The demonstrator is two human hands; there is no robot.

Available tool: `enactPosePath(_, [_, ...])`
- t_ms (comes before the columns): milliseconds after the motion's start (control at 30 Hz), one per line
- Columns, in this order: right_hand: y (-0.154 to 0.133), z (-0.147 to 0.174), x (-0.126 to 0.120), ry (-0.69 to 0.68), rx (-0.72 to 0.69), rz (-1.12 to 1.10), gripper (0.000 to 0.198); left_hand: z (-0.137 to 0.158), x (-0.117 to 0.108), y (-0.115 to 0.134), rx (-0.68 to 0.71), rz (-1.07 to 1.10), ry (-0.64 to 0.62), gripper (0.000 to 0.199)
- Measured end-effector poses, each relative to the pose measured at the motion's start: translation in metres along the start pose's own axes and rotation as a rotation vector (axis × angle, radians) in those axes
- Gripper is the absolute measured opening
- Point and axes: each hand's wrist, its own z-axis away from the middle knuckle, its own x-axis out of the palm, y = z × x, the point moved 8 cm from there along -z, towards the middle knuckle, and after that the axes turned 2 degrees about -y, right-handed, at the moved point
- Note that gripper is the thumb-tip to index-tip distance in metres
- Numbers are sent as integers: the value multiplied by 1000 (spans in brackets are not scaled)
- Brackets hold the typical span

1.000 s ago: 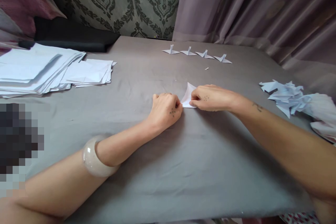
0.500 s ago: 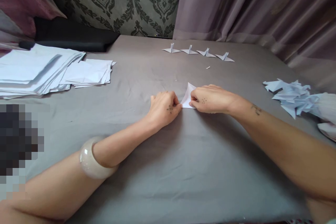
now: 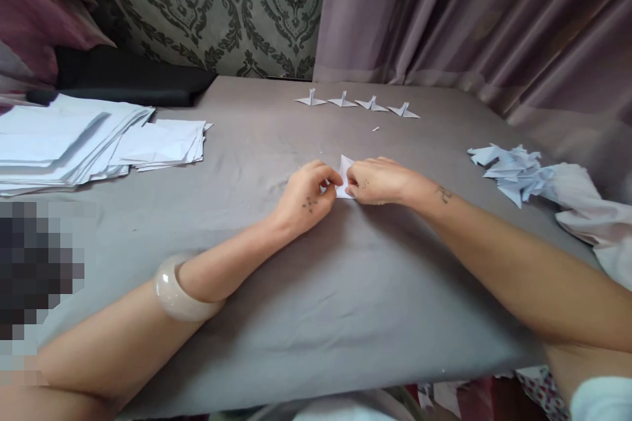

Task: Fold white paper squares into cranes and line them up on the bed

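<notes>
A small piece of folded white paper [image 3: 344,172] stands up to a point on the grey cloth, between my two hands. My right hand [image 3: 378,180] grips its right side with thumb and curled fingers, covering much of it. On the other side, my left hand [image 3: 310,194] has its index fingertip and thumb at the paper's left edge, the fingers bent into a loose pinch. A pale bangle [image 3: 182,293] circles my left forearm. The folds under my fingers are hidden.
Several folded paper cranes [image 3: 342,100] stand in a row at the back, with a tiny white scrap [image 3: 376,129] before them. Stacks of white paper [image 3: 64,138] and a black cloth [image 3: 133,75] lie left. More folded paper pieces [image 3: 513,171] are heaped right, beside whitish fabric [image 3: 582,204].
The view has shifted slightly, showing more below the table's near edge. My left index finger and thumb have parted a little at the paper's edge. My right hand keeps its grip.
</notes>
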Motion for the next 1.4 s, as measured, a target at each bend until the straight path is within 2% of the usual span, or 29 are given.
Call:
enactPosePath(67, [-1, 1, -1, -3, 14, 1, 22, 6, 13, 19, 228, -74, -93, 32])
enactPosePath(133, [-3, 2, -2, -13, 17, 2, 22, 11, 26, 26, 338, -181, -190, 37])
enactPosePath(300, [1, 2, 0, -54, 0, -61, 22, 18, 37, 25, 419, -414, -290, 42])
enactPosePath(400, [10, 5, -2, 15, -69, -184, 22, 19, 37, 25, 417, -486, -326, 41])
enactPosePath(467, [17, 12, -11, 206, -142, -329, 23, 19, 37, 26, 394, -508, -343, 41])
enactPosePath(500, [25, 20, -18, 367, -139, -411, 22, 18, 37, 26, 381, -514, -349, 41])
enactPosePath(567, [45, 39, -21, 661, -37, -544, 21, 18, 37, 26, 364, -515, -359, 42])
enactPosePath(600, [52, 47, -16, 751, 15, -594, 20, 18, 37, 25, 360, -511, -359, 42])
enactPosePath(667, [58, 57, 3, 823, 66, -671, 16, 18, 37, 25, 364, -503, -353, 43])
enactPosePath(767, [54, 62, 27, 846, 51, -705, 22, 19, 38, 23, 375, -504, -339, 44])
enactPosePath(833, [47, 59, 36, 803, 1, -678, 29, 20, 39, 22, 386, -515, -331, 45])
enactPosePath(1000, [42, 55, 34, 826, -45, -643, 21, 21, 40, 22, 390, -551, -322, 43])
enactPosePath(1200, [26, 60, 31, 851, -158, -665, 25, 22, 44, 23, 394, -599, -351, 38])
enactPosePath(1267, [31, 63, 35, 862, -93, -711, 28, 23, 45, 22, 384, -604, -365, 38])
enactPosePath(1400, [50, 64, 50, 808, 154, -720, 22, 23, 44, 22, 377, -606, -362, 40])
